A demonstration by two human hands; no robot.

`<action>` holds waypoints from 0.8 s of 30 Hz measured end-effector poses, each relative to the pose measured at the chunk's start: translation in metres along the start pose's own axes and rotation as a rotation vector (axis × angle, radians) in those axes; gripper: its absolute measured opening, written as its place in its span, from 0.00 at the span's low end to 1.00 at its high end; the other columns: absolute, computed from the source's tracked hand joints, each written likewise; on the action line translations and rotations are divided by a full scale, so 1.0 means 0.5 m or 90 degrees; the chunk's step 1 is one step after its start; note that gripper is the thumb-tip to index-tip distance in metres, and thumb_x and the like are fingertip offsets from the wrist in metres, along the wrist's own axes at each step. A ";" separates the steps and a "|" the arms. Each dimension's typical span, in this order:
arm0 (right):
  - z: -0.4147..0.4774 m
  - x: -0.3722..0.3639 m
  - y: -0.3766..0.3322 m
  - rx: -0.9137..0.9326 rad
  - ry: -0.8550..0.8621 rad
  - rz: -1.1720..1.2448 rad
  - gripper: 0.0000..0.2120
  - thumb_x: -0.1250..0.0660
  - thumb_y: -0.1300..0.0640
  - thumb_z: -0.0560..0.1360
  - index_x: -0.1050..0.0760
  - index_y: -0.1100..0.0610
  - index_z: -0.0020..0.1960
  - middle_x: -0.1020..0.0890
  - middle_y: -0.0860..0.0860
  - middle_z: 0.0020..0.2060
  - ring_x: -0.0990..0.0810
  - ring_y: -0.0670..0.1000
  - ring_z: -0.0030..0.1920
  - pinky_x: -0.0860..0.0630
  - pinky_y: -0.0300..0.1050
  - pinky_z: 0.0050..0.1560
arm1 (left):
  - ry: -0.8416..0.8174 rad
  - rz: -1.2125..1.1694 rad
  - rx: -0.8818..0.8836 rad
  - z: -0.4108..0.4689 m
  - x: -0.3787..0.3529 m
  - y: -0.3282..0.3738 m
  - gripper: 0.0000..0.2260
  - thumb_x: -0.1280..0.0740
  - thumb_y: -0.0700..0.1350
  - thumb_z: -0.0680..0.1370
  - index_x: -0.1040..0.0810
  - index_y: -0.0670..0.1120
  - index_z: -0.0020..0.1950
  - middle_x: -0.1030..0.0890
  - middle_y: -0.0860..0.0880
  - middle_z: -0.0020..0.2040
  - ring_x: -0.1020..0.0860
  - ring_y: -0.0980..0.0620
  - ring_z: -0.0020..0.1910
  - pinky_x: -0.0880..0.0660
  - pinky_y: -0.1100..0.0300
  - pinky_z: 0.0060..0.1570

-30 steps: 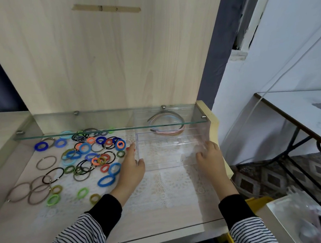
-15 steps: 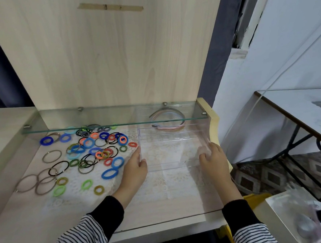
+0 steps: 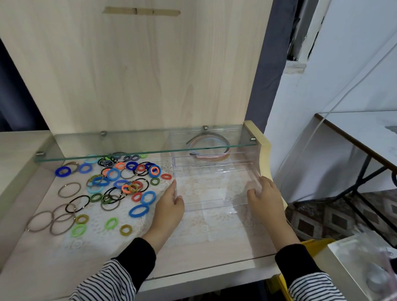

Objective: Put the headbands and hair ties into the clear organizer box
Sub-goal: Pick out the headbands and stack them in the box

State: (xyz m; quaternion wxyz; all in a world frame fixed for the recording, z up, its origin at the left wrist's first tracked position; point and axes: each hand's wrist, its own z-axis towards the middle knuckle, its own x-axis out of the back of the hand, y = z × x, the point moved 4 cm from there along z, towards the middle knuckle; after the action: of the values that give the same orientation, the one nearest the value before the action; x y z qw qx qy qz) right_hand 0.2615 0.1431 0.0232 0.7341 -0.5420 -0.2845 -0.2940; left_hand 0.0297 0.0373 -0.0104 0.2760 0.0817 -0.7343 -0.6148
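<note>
The clear organizer box [image 3: 210, 205] sits on the right of the wooden desk, half under a glass shelf [image 3: 132, 152]. Several headbands [image 3: 210, 150] lie in its back compartment; the front compartment holds nothing. Many coloured hair ties [image 3: 115, 181] are scattered on the desk left of the box. My left hand [image 3: 168, 210] presses with straight fingers against the box's left wall, thumb at the front corner. My right hand [image 3: 264, 197] rests against the box's right wall with relaxed fingers.
Thin brown and black elastic rings [image 3: 51, 222] lie at the far left. A raised wooden lid [image 3: 130, 73] stands behind the shelf. The desk's curved right edge [image 3: 264, 155] is beside the box. To the right are another table [image 3: 366, 135] and a plastic bag [image 3: 372, 267].
Both hands have stayed on the box's two sides. The view has shifted slightly, and the box shows no clear movement against the hair ties.
</note>
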 end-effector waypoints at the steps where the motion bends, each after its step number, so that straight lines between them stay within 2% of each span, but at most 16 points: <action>1: -0.001 0.001 -0.001 -0.001 -0.003 0.000 0.22 0.40 0.60 0.75 0.32 0.64 0.68 0.27 0.58 0.65 0.28 0.58 0.64 0.32 0.47 0.63 | -0.001 -0.002 0.001 -0.001 0.000 0.000 0.25 0.43 0.35 0.81 0.44 0.44 0.79 0.40 0.48 0.78 0.39 0.52 0.76 0.43 0.67 0.67; 6: -0.006 0.010 0.000 0.001 -0.005 0.011 0.18 0.40 0.61 0.75 0.30 0.64 0.64 0.24 0.57 0.60 0.27 0.57 0.58 0.34 0.41 0.52 | -0.009 -0.009 0.015 0.000 -0.004 0.000 0.25 0.44 0.36 0.82 0.44 0.44 0.79 0.40 0.49 0.78 0.40 0.53 0.76 0.43 0.67 0.66; 8: -0.006 0.012 0.004 0.008 -0.007 0.009 0.17 0.40 0.61 0.75 0.30 0.64 0.64 0.24 0.57 0.59 0.27 0.56 0.57 0.35 0.41 0.51 | -0.016 -0.014 0.014 0.001 -0.008 0.001 0.25 0.44 0.36 0.82 0.44 0.44 0.79 0.40 0.49 0.78 0.40 0.53 0.76 0.43 0.66 0.66; 12: -0.002 0.019 0.011 0.005 0.000 0.016 0.15 0.39 0.62 0.75 0.28 0.65 0.60 0.23 0.58 0.55 0.30 0.52 0.47 0.36 0.41 0.47 | -0.027 -0.015 0.010 0.001 -0.017 0.003 0.25 0.43 0.36 0.82 0.45 0.44 0.79 0.41 0.48 0.78 0.41 0.53 0.76 0.43 0.66 0.68; 16: 0.003 0.018 0.018 0.012 -0.009 0.011 0.13 0.39 0.61 0.74 0.27 0.63 0.57 0.23 0.57 0.53 0.30 0.52 0.46 0.35 0.42 0.47 | -0.035 -0.002 -0.005 -0.003 -0.013 0.007 0.25 0.43 0.38 0.82 0.45 0.45 0.79 0.40 0.49 0.78 0.40 0.53 0.76 0.43 0.64 0.69; 18: 0.006 0.015 0.020 0.001 -0.023 0.010 0.15 0.40 0.61 0.75 0.29 0.64 0.60 0.24 0.58 0.56 0.28 0.55 0.49 0.33 0.43 0.49 | -0.033 0.022 -0.034 -0.010 -0.009 0.013 0.25 0.42 0.41 0.83 0.44 0.46 0.79 0.40 0.50 0.78 0.40 0.53 0.76 0.43 0.63 0.70; 20: 0.009 0.010 0.017 -0.020 -0.023 0.004 0.20 0.40 0.61 0.75 0.33 0.66 0.66 0.28 0.61 0.64 0.28 0.60 0.60 0.31 0.48 0.58 | -0.009 0.037 -0.082 -0.019 0.006 0.018 0.23 0.42 0.44 0.83 0.41 0.49 0.78 0.37 0.53 0.77 0.38 0.54 0.75 0.41 0.61 0.72; 22: 0.013 0.006 0.006 -0.015 0.002 -0.005 0.25 0.38 0.62 0.75 0.37 0.68 0.70 0.33 0.63 0.69 0.34 0.61 0.68 0.37 0.51 0.68 | 0.006 0.048 -0.141 -0.027 0.027 0.021 0.21 0.41 0.45 0.82 0.37 0.52 0.76 0.34 0.57 0.74 0.35 0.56 0.73 0.36 0.55 0.73; 24: 0.012 -0.004 -0.021 0.017 0.015 0.009 0.27 0.36 0.62 0.74 0.37 0.68 0.70 0.33 0.63 0.68 0.35 0.61 0.68 0.38 0.51 0.69 | 0.019 0.096 -0.190 -0.032 0.057 0.015 0.19 0.41 0.45 0.82 0.33 0.53 0.73 0.32 0.59 0.71 0.33 0.58 0.72 0.33 0.54 0.71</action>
State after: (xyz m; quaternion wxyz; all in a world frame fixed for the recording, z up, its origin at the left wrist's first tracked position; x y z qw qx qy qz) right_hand 0.2519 0.1468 0.0300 0.7466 -0.5308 -0.2758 -0.2913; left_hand 0.0157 0.0120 0.0070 0.3413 -0.0063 -0.6346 -0.6933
